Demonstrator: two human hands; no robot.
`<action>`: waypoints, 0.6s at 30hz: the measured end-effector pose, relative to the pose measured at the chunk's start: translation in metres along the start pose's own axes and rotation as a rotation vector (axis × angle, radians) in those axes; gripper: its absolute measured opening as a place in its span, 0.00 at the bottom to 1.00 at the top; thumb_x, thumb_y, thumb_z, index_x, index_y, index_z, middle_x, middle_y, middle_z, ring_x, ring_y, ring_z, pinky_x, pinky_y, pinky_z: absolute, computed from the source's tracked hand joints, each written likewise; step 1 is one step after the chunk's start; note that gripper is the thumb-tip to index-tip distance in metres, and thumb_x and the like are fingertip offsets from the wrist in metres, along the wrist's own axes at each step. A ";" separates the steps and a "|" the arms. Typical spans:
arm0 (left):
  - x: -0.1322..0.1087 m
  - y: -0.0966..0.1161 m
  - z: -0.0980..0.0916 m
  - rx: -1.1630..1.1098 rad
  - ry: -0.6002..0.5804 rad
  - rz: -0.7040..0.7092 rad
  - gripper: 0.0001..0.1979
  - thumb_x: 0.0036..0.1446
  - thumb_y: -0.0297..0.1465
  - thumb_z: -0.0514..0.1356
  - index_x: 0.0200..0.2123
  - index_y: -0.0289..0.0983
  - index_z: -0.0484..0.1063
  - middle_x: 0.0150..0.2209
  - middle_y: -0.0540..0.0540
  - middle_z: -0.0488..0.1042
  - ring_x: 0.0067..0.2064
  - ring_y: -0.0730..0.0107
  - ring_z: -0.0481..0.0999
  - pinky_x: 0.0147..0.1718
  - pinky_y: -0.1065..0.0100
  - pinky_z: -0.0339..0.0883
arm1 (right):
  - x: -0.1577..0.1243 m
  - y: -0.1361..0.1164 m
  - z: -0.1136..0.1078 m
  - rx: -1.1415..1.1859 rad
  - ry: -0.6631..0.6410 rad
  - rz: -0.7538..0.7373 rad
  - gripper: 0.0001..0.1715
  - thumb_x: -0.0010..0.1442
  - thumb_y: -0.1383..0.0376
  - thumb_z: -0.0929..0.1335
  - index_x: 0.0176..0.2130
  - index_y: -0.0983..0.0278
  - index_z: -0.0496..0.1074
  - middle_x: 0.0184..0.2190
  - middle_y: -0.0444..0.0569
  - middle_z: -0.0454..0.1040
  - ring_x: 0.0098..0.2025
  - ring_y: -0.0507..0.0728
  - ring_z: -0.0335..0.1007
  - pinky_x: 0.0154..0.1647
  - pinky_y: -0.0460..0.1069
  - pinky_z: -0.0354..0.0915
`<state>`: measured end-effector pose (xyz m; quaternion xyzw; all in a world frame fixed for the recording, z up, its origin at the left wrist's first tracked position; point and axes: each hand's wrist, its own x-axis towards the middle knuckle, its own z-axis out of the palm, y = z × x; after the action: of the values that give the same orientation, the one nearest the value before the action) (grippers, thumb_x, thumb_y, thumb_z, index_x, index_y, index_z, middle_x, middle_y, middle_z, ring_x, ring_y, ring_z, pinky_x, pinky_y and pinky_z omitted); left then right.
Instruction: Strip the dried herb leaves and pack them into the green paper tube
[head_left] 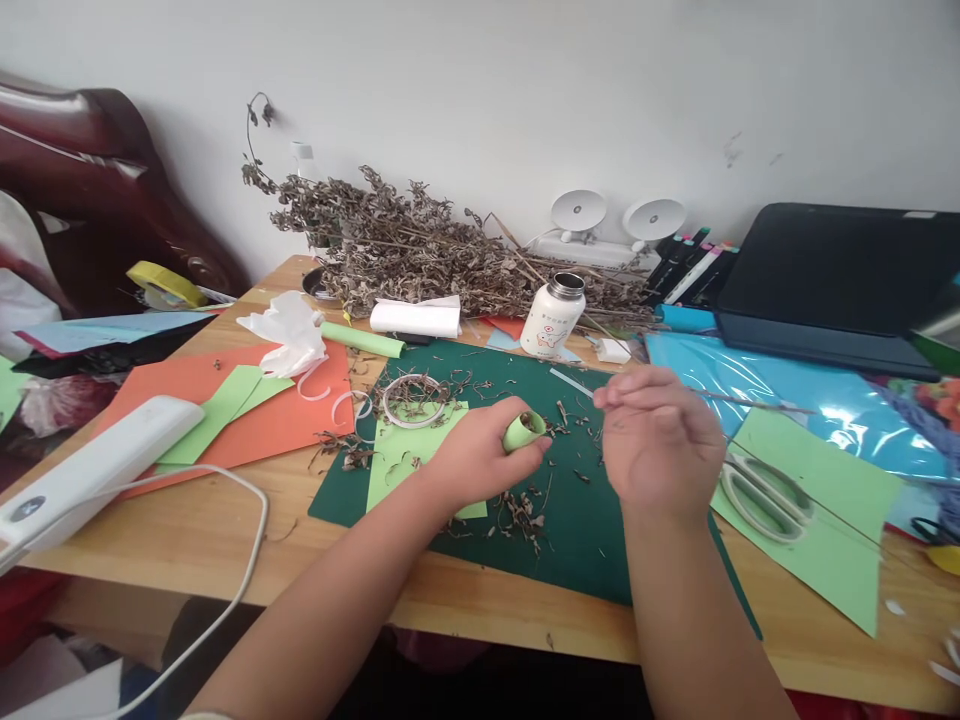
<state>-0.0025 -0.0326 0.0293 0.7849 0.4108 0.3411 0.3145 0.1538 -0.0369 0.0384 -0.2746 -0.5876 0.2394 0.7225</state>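
Observation:
My left hand (487,445) is closed around a rolled green paper tube (525,432), held tilted with its open end toward the right. Dried leaf bits show inside that mouth. In the fingertips of my right hand (664,435) is a narrow translucent strip (572,382) that looks like tape. A thin dry stem (754,402) sticks out past the right side of this hand; whether the hand grips it, I cannot tell. Beneath both hands lies a dark green mat (592,540), scattered with dried leaves (521,515). A flat green sheet (397,475) and a white ring (386,408) lie on it.
Behind the mat are a dried plant bundle (427,250) and an uncapped white bottle (553,318). Scissors (765,495) rest on green paper (844,560) at right. Orange paper (300,420) and a white corded device (97,470) are at left.

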 end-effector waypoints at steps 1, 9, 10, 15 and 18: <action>0.000 -0.001 0.000 -0.011 0.021 -0.010 0.08 0.48 0.35 0.52 0.24 0.37 0.58 0.21 0.54 0.61 0.23 0.77 0.60 0.22 0.75 0.53 | 0.002 0.000 -0.003 0.033 0.049 0.029 0.07 0.50 0.59 0.64 0.26 0.58 0.71 0.23 0.43 0.63 0.26 0.51 0.60 0.26 0.48 0.59; 0.002 -0.015 -0.003 -0.094 0.317 -0.044 0.09 0.49 0.36 0.52 0.24 0.37 0.57 0.20 0.54 0.60 0.22 0.77 0.61 0.23 0.74 0.56 | 0.006 0.016 -0.009 -1.010 -0.616 0.519 0.12 0.52 0.58 0.61 0.35 0.59 0.68 0.21 0.43 0.68 0.21 0.51 0.60 0.18 0.45 0.52; 0.002 -0.017 -0.004 -0.089 0.338 -0.040 0.09 0.50 0.35 0.52 0.24 0.37 0.57 0.20 0.54 0.60 0.22 0.77 0.61 0.24 0.74 0.56 | 0.005 0.015 -0.007 -1.068 -0.683 0.533 0.15 0.53 0.58 0.60 0.40 0.59 0.66 0.22 0.43 0.69 0.21 0.51 0.61 0.17 0.44 0.51; 0.005 -0.022 -0.003 -0.006 0.411 -0.032 0.08 0.49 0.35 0.52 0.24 0.37 0.57 0.20 0.54 0.61 0.23 0.77 0.61 0.23 0.74 0.55 | -0.012 -0.006 -0.001 -1.210 -0.951 0.405 0.17 0.51 0.54 0.61 0.41 0.56 0.65 0.31 0.45 0.70 0.29 0.54 0.66 0.21 0.45 0.52; 0.005 -0.023 -0.002 0.096 0.387 -0.017 0.08 0.48 0.35 0.52 0.24 0.37 0.58 0.20 0.53 0.61 0.22 0.77 0.60 0.22 0.75 0.53 | -0.031 -0.015 0.001 -1.253 -1.142 0.349 0.13 0.50 0.55 0.62 0.36 0.57 0.67 0.29 0.45 0.70 0.30 0.55 0.65 0.21 0.45 0.51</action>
<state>-0.0118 -0.0172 0.0136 0.7151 0.4859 0.4631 0.1950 0.1470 -0.0683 0.0267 -0.5464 -0.8336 0.0802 -0.0150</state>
